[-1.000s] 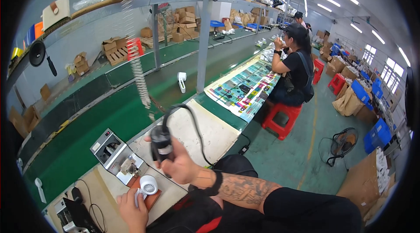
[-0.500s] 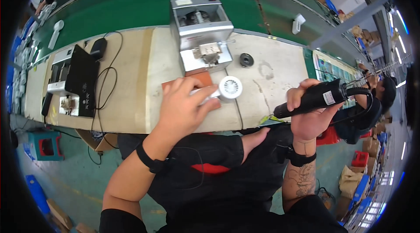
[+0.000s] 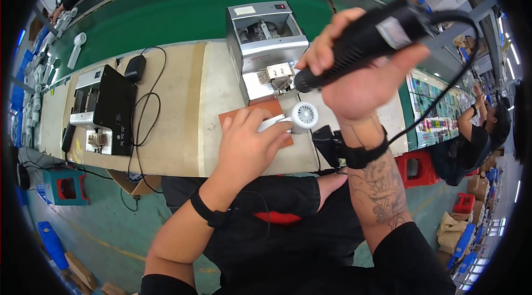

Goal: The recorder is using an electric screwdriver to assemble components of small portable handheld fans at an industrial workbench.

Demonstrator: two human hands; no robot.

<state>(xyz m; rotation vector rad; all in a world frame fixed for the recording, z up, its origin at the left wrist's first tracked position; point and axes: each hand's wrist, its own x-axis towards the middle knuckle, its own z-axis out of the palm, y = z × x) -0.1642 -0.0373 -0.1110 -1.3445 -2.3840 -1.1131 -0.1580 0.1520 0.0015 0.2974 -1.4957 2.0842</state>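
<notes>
On the bench [image 3: 180, 84], head view: we had a little white fan [image 3: 304, 115], handle over an orange-brown board [image 3: 228, 120], round head just off its right edge.
Left hand [image 3: 246, 142]: ours was half curled, thumb and fingers pinching that handle.
Right hand [image 3: 360, 87]: we'd wrapped our fingers around a chunky black corded tool [image 3: 363, 45], thumb sticking out a bit.
Silver machine [image 3: 274, 51]: sat right behind the board, tool's narrow end near its right side.

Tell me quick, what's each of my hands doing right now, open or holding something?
Left hand: closed on the handle of a small white fan.
Right hand: closed around a black corded tool.
</notes>
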